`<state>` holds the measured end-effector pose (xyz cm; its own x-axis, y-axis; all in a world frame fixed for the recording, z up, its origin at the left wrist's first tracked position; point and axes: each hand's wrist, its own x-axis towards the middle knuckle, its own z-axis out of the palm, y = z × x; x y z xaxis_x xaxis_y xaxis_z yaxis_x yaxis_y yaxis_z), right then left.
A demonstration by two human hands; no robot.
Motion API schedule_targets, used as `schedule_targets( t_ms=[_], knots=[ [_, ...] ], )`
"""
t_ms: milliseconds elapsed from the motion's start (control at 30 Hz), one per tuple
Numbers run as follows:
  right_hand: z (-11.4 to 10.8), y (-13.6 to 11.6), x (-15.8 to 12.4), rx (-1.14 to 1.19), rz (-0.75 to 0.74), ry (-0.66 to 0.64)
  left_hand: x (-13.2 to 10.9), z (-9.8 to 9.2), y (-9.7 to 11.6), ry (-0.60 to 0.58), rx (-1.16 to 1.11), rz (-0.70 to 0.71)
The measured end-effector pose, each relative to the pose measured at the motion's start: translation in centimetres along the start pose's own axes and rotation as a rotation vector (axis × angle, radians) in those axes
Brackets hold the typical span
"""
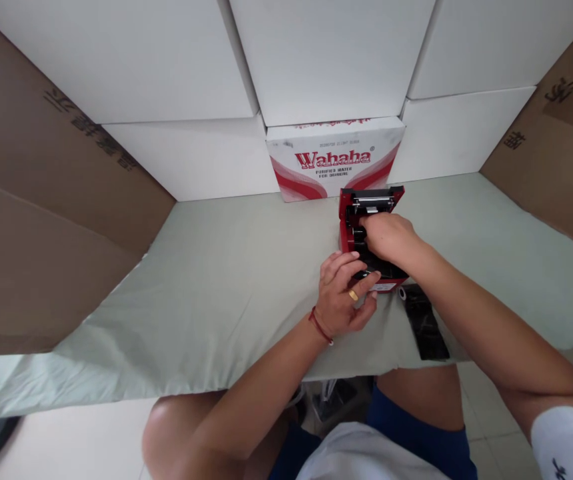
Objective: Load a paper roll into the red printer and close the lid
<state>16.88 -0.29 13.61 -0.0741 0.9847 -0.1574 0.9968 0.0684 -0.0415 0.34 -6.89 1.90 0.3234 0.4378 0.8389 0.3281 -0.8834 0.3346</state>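
Observation:
A small red printer [346,235] with a black interior stands on the cloth, its lid [372,201] tilted up at the back. My left hand [342,293], wearing a ring and a red cord bracelet, grips the printer's left front corner, fingers over the rim and thumb low at the front. Reaching into the printer from the right, my right hand [390,235] is curled beneath the raised lid. Its fingertips are mostly hidden, so what they pinch cannot be made out. Near my right forearm lies a partly unrolled roll of black film [424,325] with a white core.
A pale green cloth [216,280] covers the table. Behind the printer stands a white and red Wahaha water carton [334,160], against stacked white boxes [331,60]. Brown cardboard walls flank the left [56,220] and right [556,147]. The table's front edge runs above my legs.

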Motion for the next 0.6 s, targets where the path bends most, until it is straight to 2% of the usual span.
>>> schedule_targets(
  t_ms=[100,167,200,233,300,367,400,467,600],
  knots=[
    [-0.2,0.6,-0.6,0.033,-0.079,0.014,-0.1,0.3,0.0,-0.064,-0.027,-0.029],
    [-0.6,1.5,-1.9,0.185,-0.162,0.050,-0.1,0.3,0.1,-0.094,-0.060,-0.029],
    [-0.8,2.2,-2.6,0.319,-0.176,0.108,-0.1,0.4,0.1,-0.096,-0.070,-0.017],
    [-1.0,2.9,-3.3,0.470,-0.158,0.203,-0.1,0.4,0.1,-0.094,-0.076,-0.002],
    [-1.2,4.6,-4.0,0.719,-0.049,0.474,-0.2,0.4,0.1,-0.095,-0.076,0.021],
    [-0.9,6.0,-3.6,0.802,0.057,0.733,-0.3,0.4,0.0,-0.115,-0.070,0.018],
    [-0.5,6.5,-3.0,0.811,0.070,0.806,-0.3,0.4,-0.1,-0.123,-0.065,0.010],
    [0.4,6.9,-1.7,0.826,0.019,0.826,-0.5,0.3,-0.2,-0.115,-0.049,0.000],
    [2.0,6.4,-1.1,0.805,-0.143,0.726,-0.8,0.3,-0.6,-0.092,-0.049,-0.041]
  ],
)
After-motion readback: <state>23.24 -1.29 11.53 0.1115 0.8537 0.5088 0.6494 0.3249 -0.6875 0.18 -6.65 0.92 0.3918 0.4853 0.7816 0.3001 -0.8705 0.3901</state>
